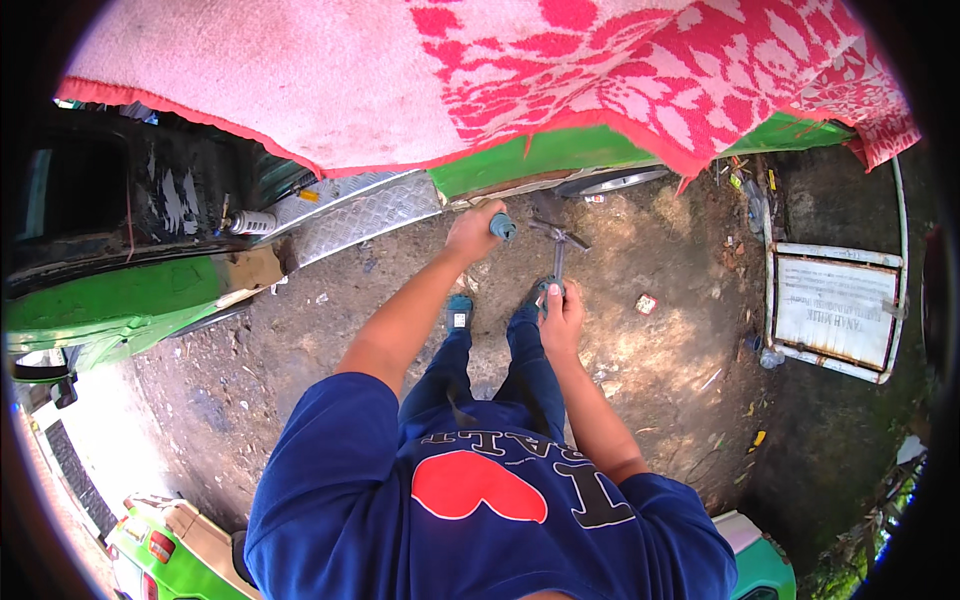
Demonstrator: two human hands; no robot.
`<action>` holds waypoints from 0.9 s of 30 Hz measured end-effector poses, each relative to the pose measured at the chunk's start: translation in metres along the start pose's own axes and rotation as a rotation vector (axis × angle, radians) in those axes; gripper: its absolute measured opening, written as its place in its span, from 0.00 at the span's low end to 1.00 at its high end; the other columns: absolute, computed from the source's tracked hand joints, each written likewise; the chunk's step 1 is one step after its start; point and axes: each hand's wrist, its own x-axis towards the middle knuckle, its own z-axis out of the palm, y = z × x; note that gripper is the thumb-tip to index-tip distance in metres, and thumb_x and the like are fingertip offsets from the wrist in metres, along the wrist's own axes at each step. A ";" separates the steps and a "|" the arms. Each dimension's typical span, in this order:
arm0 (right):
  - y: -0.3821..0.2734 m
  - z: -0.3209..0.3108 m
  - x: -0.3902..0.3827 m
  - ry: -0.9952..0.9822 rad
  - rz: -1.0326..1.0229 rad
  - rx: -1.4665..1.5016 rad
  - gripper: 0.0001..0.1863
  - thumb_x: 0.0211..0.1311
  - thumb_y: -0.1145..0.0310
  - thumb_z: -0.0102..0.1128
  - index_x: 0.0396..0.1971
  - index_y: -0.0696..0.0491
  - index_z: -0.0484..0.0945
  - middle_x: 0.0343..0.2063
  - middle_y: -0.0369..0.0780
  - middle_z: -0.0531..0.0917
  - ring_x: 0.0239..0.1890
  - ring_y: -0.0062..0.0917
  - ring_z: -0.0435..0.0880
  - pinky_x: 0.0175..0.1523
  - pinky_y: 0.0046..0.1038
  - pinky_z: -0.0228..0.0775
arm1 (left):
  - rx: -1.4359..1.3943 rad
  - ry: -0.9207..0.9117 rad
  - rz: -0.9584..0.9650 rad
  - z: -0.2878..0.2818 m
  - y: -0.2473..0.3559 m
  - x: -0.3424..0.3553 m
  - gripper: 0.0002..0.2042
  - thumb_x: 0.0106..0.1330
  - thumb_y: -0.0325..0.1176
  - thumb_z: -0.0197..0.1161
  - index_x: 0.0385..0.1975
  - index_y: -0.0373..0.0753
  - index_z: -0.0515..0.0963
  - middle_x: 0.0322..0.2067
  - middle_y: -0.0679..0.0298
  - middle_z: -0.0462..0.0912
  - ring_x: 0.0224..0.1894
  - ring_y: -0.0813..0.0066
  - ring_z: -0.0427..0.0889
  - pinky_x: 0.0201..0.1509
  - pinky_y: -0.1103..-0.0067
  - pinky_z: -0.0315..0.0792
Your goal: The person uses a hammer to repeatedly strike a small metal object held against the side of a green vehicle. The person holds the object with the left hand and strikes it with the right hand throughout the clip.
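Note:
My left hand is closed around a teal, rounded piece, perhaps a tool's handle. Only its end shows past my fingers, so I cannot make out its kind. Lower and to the right, my right hand grips a hammer by its green handle. The hammer's narrow metal head points away from me, above the dirt ground, apart from the teal piece. Just beyond both hands is the lower edge of a green vehicle panel, with a pink and red patterned towel draped over it.
A metal tread-plate step runs along the vehicle at left, with a spray can on its far side. A white-framed sign lies at right. A small box and litter dot the ground. Green vehicles stand behind me.

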 end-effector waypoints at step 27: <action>-0.014 0.006 0.006 0.070 -0.196 -0.368 0.16 0.69 0.58 0.55 0.36 0.57 0.76 0.16 0.38 0.74 0.21 0.22 0.72 0.28 0.29 0.65 | 0.080 0.086 -0.121 0.013 0.005 0.005 0.13 0.57 0.39 0.63 0.42 0.51 0.73 0.33 0.55 0.84 0.39 0.49 0.83 0.40 0.58 0.74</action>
